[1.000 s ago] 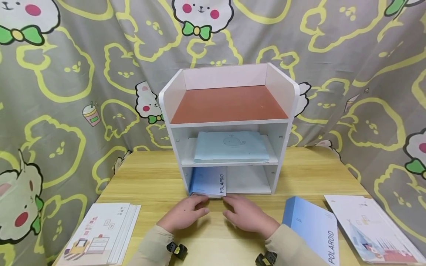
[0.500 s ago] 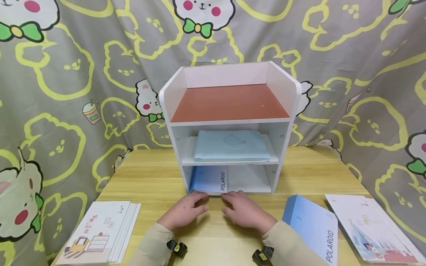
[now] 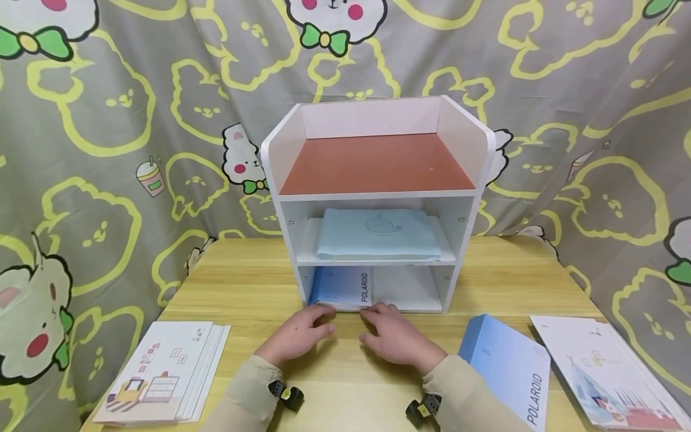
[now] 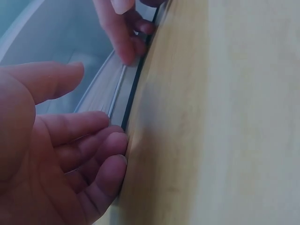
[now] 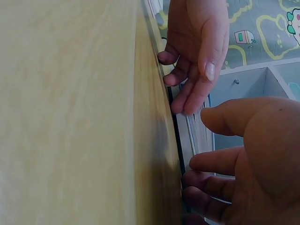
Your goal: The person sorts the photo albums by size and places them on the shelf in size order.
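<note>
A blue book (image 3: 342,285) marked POLAROID lies flat in the bottom compartment of the white shelf unit (image 3: 466,237), against its left side. My left hand (image 3: 296,333) has its fingertips at the left part of the book's front edge. At the right part of that edge, the fingertips of my right hand (image 3: 400,338) touch too. Both thumbs stand apart from the book, and neither hand wraps round it. In the right wrist view, the page edges (image 5: 200,126) show between the two hands, just behind the shelf board's front lip.
On the middle shelf lies a light blue whale-printed book (image 3: 378,235). A stack of picture books (image 3: 162,372) is on the table at left. At right lie a second blue POLAROID book (image 3: 507,366) and more picture books (image 3: 607,372). A patterned curtain (image 3: 216,60) hangs behind.
The blue book has slid slightly deeper into the bottom compartment, its front edge now about level with the shelf board. Both hands moved forward with it. The head view has shifted a little.
</note>
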{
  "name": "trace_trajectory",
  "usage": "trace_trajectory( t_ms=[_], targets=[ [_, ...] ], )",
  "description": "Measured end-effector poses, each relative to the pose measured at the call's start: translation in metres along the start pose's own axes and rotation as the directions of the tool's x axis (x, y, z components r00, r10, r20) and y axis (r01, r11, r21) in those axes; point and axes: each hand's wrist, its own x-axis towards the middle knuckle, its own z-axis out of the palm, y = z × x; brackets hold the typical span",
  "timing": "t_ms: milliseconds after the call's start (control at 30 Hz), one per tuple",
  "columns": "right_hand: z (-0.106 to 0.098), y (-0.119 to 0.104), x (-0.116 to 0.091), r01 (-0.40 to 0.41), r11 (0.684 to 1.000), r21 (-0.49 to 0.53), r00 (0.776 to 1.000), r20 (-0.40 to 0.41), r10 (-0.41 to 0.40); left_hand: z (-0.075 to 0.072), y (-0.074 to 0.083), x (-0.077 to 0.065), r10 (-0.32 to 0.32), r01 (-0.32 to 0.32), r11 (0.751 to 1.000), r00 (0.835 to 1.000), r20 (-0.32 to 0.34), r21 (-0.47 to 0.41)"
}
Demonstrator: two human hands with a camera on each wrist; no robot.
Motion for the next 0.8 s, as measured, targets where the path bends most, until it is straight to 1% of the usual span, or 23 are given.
trace_trajectory(
  t_ms=[133, 333, 433, 500, 600, 667, 733, 800],
  targets=[
    [0.0, 0.002, 0.0, 0.001, 1.0, -0.01, 1.0, -0.002, -0.001, 0.0, 0.001, 0.001, -0.004, 0.004, 1.0, 1.0, -0.007, -0.008],
    [0.0, 0.003, -0.003, -0.005, 1.0, 0.012, 1.0, -0.003, 0.006, 0.001, 0.001, -0.002, 0.007, -0.006, 1.0, 1.0, -0.014, 0.017],
    [0.0, 0.003, -0.005, -0.011, 1.0, 0.013, 1.0, 0.008, 0.011, -0.001, 0.004, -0.007, 0.009, -0.008, 0.999, 1.0, -0.016, 0.049],
    [-0.001, 0.003, -0.008, -0.019, 1.0, 0.01, 1.0, 0.02, 0.019, -0.005, 0.007, -0.012, 0.003, -0.001, 0.996, 1.0, -0.014, 0.091],
    [-0.004, 0.004, -0.013, -0.023, 1.0, 0.007, 0.999, 0.03, 0.023, -0.015, 0.011, -0.022, -0.014, 0.017, 0.985, 1.0, -0.02, 0.169],
    [-0.006, 0.005, -0.017, -0.019, 1.0, 0.002, 0.999, 0.034, 0.019, -0.026, 0.012, -0.03, -0.034, 0.039, 0.975, 0.999, -0.027, 0.218],
    [-0.01, 0.007, -0.021, -0.012, 1.0, -0.012, 0.999, 0.038, 0.012, -0.042, 0.011, -0.039, -0.059, 0.066, 0.963, 0.998, -0.038, 0.26],
    [-0.013, 0.008, -0.026, 0.002, 1.0, -0.02, 0.999, 0.047, -0.001, -0.06, 0.005, -0.048, -0.085, 0.095, 0.951, 0.995, -0.046, 0.294]
  ],
)
